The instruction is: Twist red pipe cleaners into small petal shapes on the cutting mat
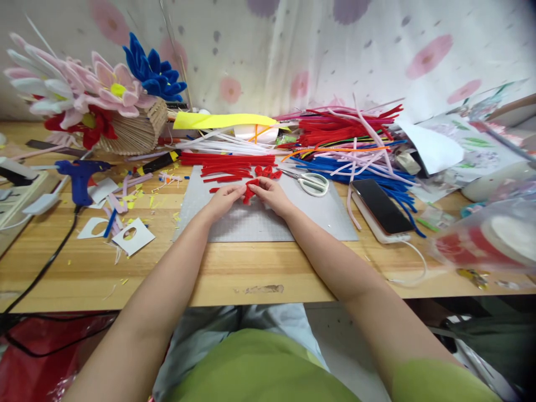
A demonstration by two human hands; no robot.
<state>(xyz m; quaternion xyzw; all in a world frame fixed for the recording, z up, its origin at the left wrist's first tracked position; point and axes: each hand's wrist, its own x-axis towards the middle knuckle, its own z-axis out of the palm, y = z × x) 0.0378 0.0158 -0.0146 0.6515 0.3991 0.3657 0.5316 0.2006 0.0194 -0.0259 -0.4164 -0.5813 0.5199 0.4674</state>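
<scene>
Over the grey cutting mat (pixel 268 226), my left hand (pixel 226 200) and my right hand (pixel 271 194) meet, fingers closed on a bent red pipe cleaner (pixel 250 190) between them. Its exact shape is partly covered by my fingertips. Just behind my right hand lie finished-looking red looped pieces (pixel 268 172). Straight red pipe cleaners (pixel 226 161) are laid in rows at the mat's back edge. White-handled scissors (pixel 313 184) rest on the mat to the right of my right hand.
A blue glue gun (pixel 81 177) stands left, near paper scraps (pixel 134 237). Fuzzy flowers (pixel 117 84) are at back left. Bundles of red pipe cleaners (pixel 343 131) and blue pipe cleaners (pixel 335 168) lie behind. A phone (pixel 382 205) and a bagged cup (pixel 494 240) are on the right.
</scene>
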